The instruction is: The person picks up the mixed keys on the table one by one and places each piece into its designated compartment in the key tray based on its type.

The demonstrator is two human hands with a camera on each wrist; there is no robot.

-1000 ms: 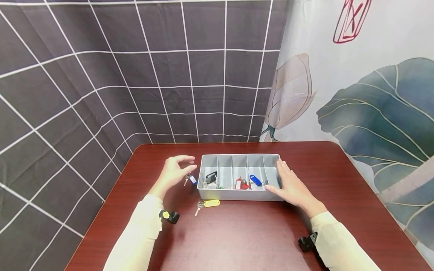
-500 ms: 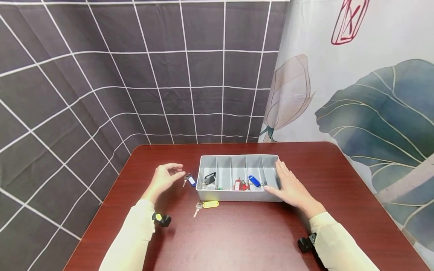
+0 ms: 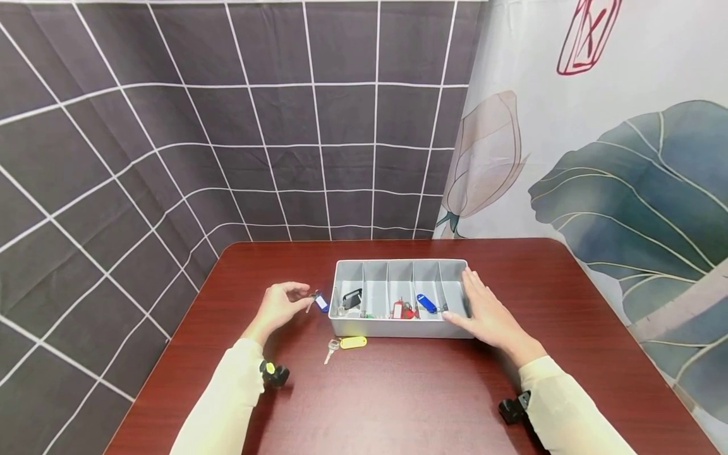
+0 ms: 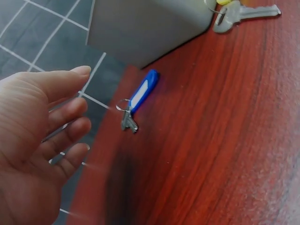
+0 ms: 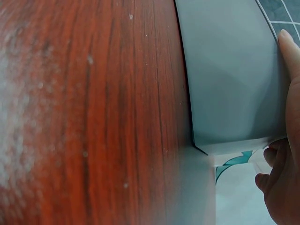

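My left hand [image 3: 277, 308] hovers left of the tray, its thumb and fingers apart with nothing between them. Just beyond its fingertips a key with a blue tag [image 3: 321, 302] lies on the table; the left wrist view shows a gap between hand and key [image 4: 128, 123]. My right hand [image 3: 490, 316] rests against the right end of the grey divided tray [image 3: 398, 327], thumb over the front rim and fingers straight along the end wall. Inside the tray are a black key fob [image 3: 352, 299], a red-tagged bunch [image 3: 400, 309] and a blue key tag [image 3: 426, 303].
A key with a yellow tag [image 3: 354, 342] lies in front of the tray's left corner. The red-brown wooden table [image 3: 387, 392] reaches back to a dark gridded curtain [image 3: 273, 126]. A pale floral curtain [image 3: 512, 189] hangs at the right.
My left hand has drawn back left and lower from the tray's edge, then edged slightly toward the blue-tagged key. The right hand stays on the tray.
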